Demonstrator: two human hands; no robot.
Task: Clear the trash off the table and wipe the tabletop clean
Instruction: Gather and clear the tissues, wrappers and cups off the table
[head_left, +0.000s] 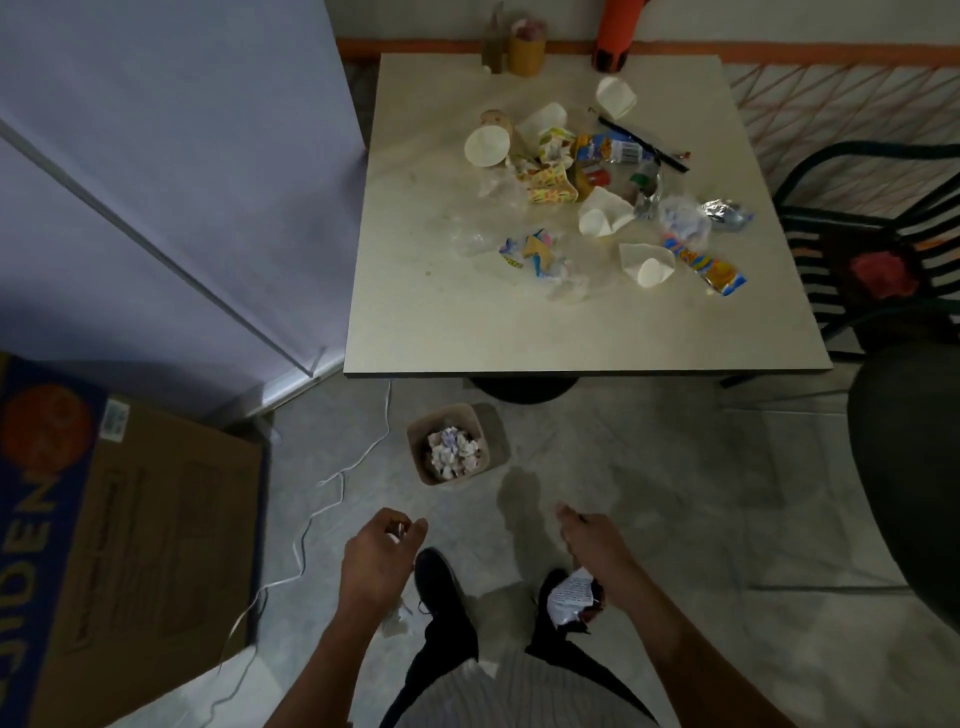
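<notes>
Several crumpled wrappers and paper cups litter the smooth table.

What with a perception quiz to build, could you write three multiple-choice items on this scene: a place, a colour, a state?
1. Where is the small tan waste bin? A on the table; B on the floor before the square beige table; C on a chair.
2. What colour are the paper cups on the tabletop? A white; B red; C green.
3. The right hand: A lies flat on the table; B holds a crumpled white-and-dark wrapper; C is empty.
Key: B, grey floor surrounds it; A, all look white; B, the wrapper sits in its grip.
</notes>
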